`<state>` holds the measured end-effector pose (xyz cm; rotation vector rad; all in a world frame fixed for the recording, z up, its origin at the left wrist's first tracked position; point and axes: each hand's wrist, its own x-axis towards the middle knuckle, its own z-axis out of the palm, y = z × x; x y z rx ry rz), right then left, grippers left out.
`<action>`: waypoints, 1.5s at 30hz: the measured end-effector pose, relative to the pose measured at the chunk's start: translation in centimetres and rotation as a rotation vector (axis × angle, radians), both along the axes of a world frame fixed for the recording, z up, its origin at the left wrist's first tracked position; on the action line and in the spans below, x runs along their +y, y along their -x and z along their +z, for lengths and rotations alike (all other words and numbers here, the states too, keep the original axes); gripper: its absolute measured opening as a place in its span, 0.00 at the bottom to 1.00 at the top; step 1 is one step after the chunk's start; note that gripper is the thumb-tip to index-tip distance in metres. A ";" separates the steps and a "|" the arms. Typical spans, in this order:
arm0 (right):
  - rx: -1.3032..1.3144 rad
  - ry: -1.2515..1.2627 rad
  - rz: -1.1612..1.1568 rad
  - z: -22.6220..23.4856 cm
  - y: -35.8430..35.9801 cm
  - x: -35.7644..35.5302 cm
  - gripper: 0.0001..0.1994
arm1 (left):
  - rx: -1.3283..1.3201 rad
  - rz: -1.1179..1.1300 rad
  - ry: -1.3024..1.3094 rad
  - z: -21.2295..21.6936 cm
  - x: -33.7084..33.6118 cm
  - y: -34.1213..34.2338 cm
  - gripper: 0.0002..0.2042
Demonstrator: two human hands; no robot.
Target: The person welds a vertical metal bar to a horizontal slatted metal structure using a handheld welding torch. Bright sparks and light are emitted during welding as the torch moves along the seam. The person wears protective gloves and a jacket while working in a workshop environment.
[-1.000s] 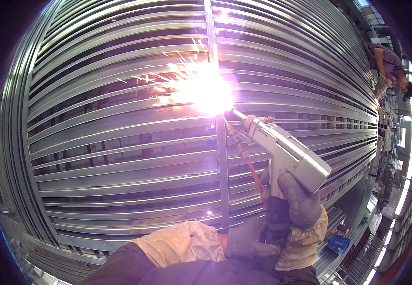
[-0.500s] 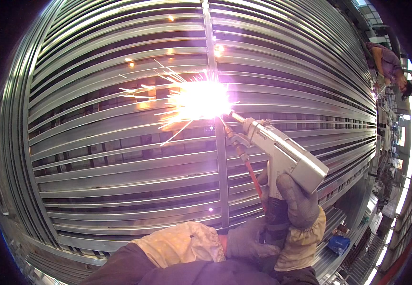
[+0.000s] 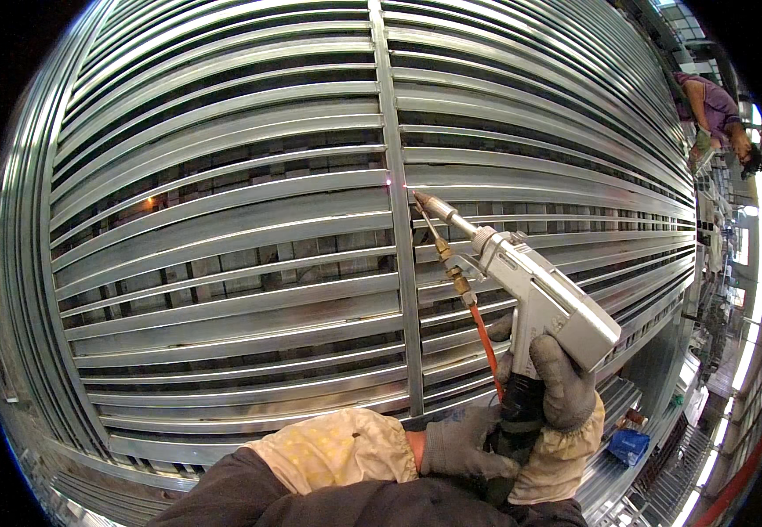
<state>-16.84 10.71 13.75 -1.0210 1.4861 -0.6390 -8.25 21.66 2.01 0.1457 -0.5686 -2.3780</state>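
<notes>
A silver welding gun [image 3: 544, 294] points up and to the left, its copper-coloured tip close to the upright bar [image 3: 384, 88] of a metal frame. My right hand [image 3: 566, 382], in a grey glove, is wrapped round the gun's grip. My left hand [image 3: 456, 443], gloved too, is closed on the black hose sleeve [image 3: 520, 413] below that grip. A thin feed tube with brass fittings [image 3: 453, 277] runs beside the nozzle, joined to a red hose [image 3: 486, 342]. A small pinkish light spot shows on the bar near the tip.
Long shiny metal slats [image 3: 223, 237] run across both sides of the upright bar, with dark gaps between them. At the far right another person [image 3: 711, 110] bends over the work. A blue packet [image 3: 628, 446] lies at lower right.
The bright welding flare and spray of sparks at the tip have gone out, leaving one small orange glow at left. The gun has shifted slightly right and down.
</notes>
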 end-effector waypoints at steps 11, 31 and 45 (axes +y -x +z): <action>-0.072 -0.015 0.041 -0.6 -0.4 -1.0 0.27 | 0.075 0.077 -0.135 1.3 -0.8 -0.9 0.38; 0.009 0.015 0.023 -0.3 -1.7 -0.9 0.24 | -0.090 0.071 0.081 1.1 -1.5 -1.6 0.36; 0.030 0.086 0.097 -0.8 -1.5 -1.1 0.22 | -0.109 -0.008 0.033 1.2 -1.3 -1.7 0.39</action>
